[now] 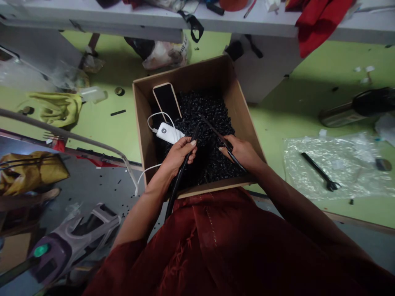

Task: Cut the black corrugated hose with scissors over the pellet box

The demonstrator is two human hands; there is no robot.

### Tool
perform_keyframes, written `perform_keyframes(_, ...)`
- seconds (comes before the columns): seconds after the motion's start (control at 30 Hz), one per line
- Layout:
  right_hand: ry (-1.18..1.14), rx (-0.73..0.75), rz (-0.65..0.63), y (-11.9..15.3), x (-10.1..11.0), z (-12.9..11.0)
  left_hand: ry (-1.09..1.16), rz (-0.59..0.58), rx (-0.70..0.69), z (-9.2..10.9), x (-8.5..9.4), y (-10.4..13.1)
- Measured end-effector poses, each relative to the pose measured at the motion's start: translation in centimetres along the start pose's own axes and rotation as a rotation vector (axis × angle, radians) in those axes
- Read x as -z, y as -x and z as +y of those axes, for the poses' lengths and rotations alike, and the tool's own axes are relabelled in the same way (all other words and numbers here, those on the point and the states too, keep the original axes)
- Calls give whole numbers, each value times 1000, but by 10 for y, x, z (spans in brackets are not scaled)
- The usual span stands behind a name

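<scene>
Many short black pieces (206, 107) already lie heaped in the cardboard box (242, 107) beneath the fingers. The left hand (181, 153) has its fingers clamped on a long black tube (176, 185), seemingly uncut, trailing below them; the right hand (244, 153) wraps its fingers around scissors (218, 131).

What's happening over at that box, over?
Left hand gripping black tube. Right hand holding scissors. Phone and white gadget inside box, possibly in the way.
</scene>
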State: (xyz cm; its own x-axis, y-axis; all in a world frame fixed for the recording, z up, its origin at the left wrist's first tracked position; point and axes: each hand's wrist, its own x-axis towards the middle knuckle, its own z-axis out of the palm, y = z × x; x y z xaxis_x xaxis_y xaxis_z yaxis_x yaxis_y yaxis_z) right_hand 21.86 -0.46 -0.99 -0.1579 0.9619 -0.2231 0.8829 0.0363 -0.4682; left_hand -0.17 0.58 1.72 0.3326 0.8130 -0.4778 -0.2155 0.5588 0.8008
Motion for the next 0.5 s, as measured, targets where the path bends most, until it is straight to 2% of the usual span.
perform_keyframes(0.2, 5, -2, -2, 0, 0, 0, -93, -31, -27, -1, 0, 2)
perform_keyframes(0.27, -3, -12, -12, -1, 1, -1, -144, -104, -32, -1, 0, 5)
perform_keyframes(0.4, -76, -42, 0, -1, 2, 0, -238, -315, 63, 0, 0, 12)
perform_keyframes(0.5, -307, -45, 10, 0, 5, 1, -296, -347, 102, -3, -2, 14)
